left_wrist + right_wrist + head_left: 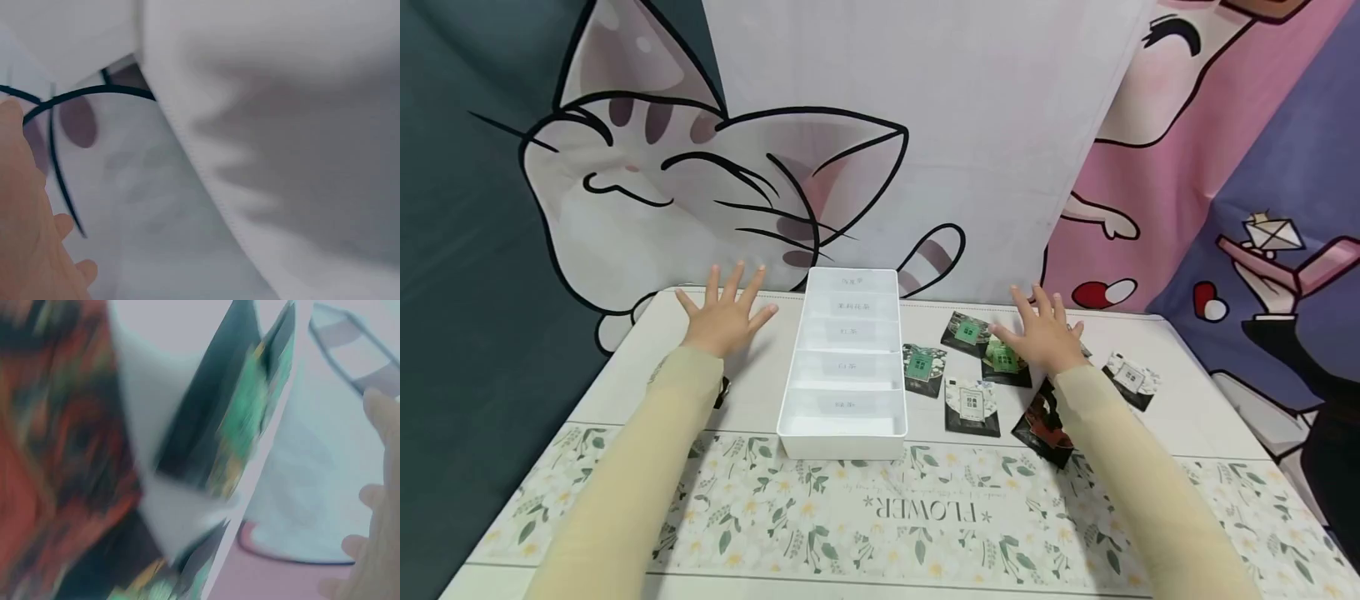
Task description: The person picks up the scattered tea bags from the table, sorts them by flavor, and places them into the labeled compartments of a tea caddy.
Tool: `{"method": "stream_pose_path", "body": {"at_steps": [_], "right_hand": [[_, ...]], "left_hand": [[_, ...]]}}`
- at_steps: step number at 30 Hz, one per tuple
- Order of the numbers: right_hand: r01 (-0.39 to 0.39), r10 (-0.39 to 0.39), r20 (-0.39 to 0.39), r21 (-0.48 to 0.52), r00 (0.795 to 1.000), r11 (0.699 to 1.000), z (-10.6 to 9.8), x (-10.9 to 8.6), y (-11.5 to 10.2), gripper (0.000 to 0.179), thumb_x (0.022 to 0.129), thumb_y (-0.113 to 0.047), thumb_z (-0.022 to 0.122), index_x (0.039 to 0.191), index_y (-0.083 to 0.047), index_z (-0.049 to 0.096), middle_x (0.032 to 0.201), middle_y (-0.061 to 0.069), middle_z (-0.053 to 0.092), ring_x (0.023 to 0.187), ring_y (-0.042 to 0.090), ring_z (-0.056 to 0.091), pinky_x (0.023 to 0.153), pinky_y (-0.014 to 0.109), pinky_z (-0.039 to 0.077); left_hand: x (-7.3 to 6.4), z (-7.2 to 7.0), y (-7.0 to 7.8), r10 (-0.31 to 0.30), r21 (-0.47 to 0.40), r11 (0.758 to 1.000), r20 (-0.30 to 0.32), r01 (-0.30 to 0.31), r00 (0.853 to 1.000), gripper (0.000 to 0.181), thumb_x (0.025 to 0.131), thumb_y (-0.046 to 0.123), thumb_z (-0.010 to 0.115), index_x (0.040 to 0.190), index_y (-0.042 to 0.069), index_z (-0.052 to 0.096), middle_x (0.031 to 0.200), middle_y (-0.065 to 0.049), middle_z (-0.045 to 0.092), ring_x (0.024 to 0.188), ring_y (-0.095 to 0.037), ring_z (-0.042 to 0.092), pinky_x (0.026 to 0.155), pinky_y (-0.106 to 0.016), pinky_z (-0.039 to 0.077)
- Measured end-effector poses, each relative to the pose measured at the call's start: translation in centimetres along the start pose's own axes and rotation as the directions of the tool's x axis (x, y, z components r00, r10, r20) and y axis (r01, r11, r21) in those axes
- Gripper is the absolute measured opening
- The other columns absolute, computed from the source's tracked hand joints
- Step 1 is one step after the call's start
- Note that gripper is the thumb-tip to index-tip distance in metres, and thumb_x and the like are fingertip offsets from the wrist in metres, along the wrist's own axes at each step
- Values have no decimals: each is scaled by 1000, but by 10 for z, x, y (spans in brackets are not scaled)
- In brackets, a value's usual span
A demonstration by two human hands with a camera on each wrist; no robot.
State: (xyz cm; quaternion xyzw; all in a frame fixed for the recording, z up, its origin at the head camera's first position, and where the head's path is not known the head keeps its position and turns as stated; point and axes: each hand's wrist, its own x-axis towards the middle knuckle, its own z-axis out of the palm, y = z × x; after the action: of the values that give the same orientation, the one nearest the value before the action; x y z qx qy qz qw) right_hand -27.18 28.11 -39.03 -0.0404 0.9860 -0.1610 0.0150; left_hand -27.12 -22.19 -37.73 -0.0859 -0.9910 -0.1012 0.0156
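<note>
My left hand (pixel 721 321) is held over the table with its fingers spread, left of a long white divided box (pixel 846 448) with handwritten labels on its dividers. It holds nothing. To the right of the box, my right hand (pixel 1047 337), also spread and holding nothing, is over several flat packets. Close to it are a black packet with a green label (pixel 1006 362) and a black-and-red packet (pixel 1045 425). Others include a green-labelled packet (pixel 924 369) beside the box and a black-and-white packet (pixel 972 406). One packet is partly hidden behind the right hand.
Another black-and-white packet (pixel 1130 381) lies farther right. A floral cloth strip (pixel 820 517) printed with FLOWER crosses the table's near side. A small dark object (pixel 722 392) shows by the left wrist. Behind the table hangs a cartoon-cat curtain (pixel 985 150).
</note>
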Motion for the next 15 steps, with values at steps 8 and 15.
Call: {"method": "stream_pose_path", "body": {"at_steps": [8,15], "right_hand": [[34,-19,-81,186,997,982,6,-9,-27,82,102,-40,59,163,-10,15,164,29,10,149,52,11,113,76,19],[68,-39,-97,311,995,948,13,-13,-43,67,102,-24,59,157,-2,29,151,30,38,135,47,42,106,64,41]], "left_hand": [[-11,-5,9,76,4,997,-72,-75,995,77,105,63,30,165,24,2,171,-11,-6,153,-41,-16,103,-84,-14],[-25,-1,24,143,44,989,-84,-140,986,74,107,56,37,165,20,10,171,-12,4,155,-42,-4,108,-83,-6]]}}
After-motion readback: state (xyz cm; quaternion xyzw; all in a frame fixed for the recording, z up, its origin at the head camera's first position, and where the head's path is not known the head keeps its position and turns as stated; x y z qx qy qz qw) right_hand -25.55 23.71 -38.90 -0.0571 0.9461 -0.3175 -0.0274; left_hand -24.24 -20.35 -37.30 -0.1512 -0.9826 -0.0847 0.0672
